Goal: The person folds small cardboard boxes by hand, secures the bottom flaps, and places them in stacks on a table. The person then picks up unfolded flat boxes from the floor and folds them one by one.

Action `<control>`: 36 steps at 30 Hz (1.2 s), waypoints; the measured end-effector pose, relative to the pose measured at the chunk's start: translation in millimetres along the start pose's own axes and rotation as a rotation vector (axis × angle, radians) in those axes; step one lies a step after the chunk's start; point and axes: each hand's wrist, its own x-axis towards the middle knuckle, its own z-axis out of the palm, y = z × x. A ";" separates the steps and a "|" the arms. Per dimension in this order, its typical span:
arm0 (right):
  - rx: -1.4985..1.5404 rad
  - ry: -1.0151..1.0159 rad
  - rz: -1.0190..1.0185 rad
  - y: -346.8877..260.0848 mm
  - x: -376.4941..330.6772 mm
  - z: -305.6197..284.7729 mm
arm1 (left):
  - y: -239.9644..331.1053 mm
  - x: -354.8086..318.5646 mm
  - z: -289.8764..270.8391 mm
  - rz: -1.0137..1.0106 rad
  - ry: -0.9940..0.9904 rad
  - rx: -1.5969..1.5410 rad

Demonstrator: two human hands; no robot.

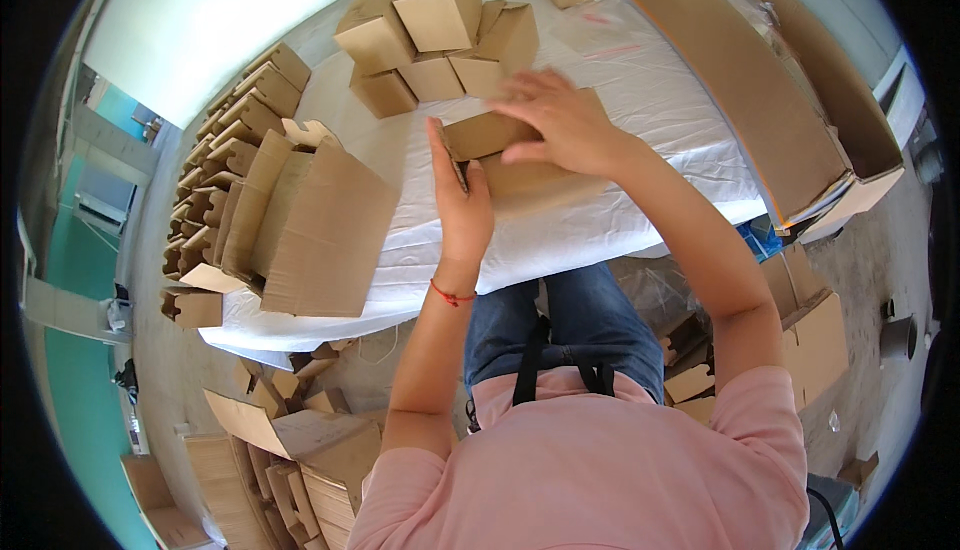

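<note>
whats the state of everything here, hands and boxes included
left hand, at the small box's left end
right hand, fingers spread, blurred
small box, open
large carton, open
long carton, open, plastic inside
far boxes, stacked
white cover, wrinkled

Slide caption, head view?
Left hand grips a cardboard box, right hand over its open top, at a white-covered table.

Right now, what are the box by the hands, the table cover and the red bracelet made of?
The box looks like matte brown cardboard: it has stiff, flat walls and plain brown edges. The table cover is white, wrinkled and slightly shiny, maybe thin plastic, but it could be cloth. The red bracelet is probably string, being so thin; its finish is too small to tell.
</note>
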 end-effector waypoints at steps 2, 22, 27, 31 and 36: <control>0.372 -0.271 -0.024 -14.6 20.7 -4.7 | -3.8 0.1 -2.3 -0.025 0.005 -0.015; 0.360 0.039 0.054 3.9 43.0 27.6 | -3.6 3.0 -2.6 0.102 0.192 0.255; 0.382 -0.012 0.059 6.6 44.1 23.9 | 0.3 3.9 -7.8 0.068 0.068 0.256; 0.524 -0.081 0.015 6.9 38.2 16.5 | -6.1 6.5 -8.3 0.150 -0.025 0.442; 0.297 -0.048 -0.056 -3.9 25.3 19.2 | -13.3 -0.3 6.8 0.090 0.172 -0.020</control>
